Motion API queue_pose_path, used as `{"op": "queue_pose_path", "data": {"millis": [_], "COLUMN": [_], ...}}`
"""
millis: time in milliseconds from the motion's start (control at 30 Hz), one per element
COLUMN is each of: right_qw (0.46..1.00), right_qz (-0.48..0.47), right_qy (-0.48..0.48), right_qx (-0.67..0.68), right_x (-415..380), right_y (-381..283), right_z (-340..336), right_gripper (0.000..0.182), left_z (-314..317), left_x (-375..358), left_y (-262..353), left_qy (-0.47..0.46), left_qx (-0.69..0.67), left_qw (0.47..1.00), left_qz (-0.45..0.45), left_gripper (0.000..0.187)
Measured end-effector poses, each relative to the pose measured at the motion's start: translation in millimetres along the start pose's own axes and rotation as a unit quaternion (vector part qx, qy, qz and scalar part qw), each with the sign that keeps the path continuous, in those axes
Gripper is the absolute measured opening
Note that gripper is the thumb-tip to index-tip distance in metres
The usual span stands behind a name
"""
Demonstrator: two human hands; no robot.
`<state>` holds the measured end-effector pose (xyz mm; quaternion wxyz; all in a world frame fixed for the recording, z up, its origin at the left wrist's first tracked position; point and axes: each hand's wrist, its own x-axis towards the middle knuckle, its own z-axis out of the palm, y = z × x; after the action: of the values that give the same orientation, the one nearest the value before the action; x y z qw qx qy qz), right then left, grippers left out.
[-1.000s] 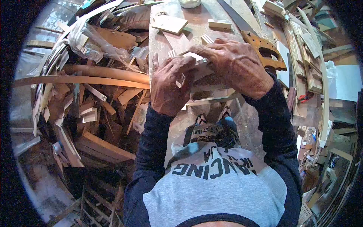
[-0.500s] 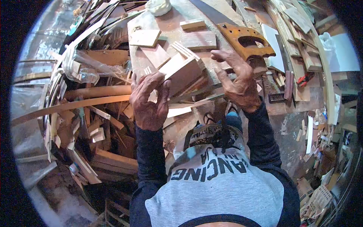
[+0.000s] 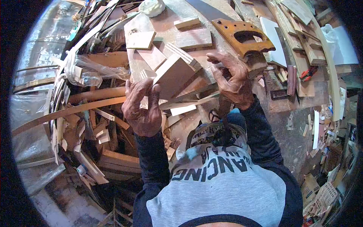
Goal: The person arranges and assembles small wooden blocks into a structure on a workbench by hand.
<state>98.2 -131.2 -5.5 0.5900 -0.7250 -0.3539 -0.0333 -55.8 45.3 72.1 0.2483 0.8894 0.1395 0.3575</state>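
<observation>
A light wooden block (image 3: pixel 174 75) lies at the near edge of the wooden work surface (image 3: pixel 166 24). A stack of thin wood strips (image 3: pixel 183 55) rests against its far side. My left hand (image 3: pixel 143 108) is beside the block's left corner, its thumb and fingers apart. Small stacked wood pieces (image 3: pixel 148 74) sit just beyond its fingertips. To the right of the block hovers my right hand (image 3: pixel 231 81), fingers curled but apart from the thumb, with nothing in it. Just beyond it lies a handsaw (image 3: pixel 242 36) with a wooden handle.
Flat wood offcuts (image 3: pixel 194 38) lie on the surface, with a white bundle (image 3: pixel 152 6) at the far edge. Scrap wood and a curved strip (image 3: pixel 72 109) crowd the left. Long boards (image 3: pixel 295 34) and a red-handled tool (image 3: pixel 309 73) are at right.
My left hand has drawn slightly left, away from the block, and more of the block's end shows. My right hand has shifted a little left. The view has moved slightly.
</observation>
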Motion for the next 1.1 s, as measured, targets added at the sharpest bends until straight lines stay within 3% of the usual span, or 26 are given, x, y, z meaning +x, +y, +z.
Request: {"op": "queue_pose_path", "data": {"millis": [1100], "right_qw": [0.999], "right_qz": [-0.020], "right_qy": [-0.008], "right_qx": [-0.026], "right_x": [-7], "right_y": [-3], "right_z": [5], "right_gripper": [0.028], "left_z": [12], "left_x": [-7], "left_y": [0], "left_qy": [0.041], "left_qx": [-0.004], "left_qw": [0.999], "left_qz": [-0.010], "left_gripper": [0.014]}}
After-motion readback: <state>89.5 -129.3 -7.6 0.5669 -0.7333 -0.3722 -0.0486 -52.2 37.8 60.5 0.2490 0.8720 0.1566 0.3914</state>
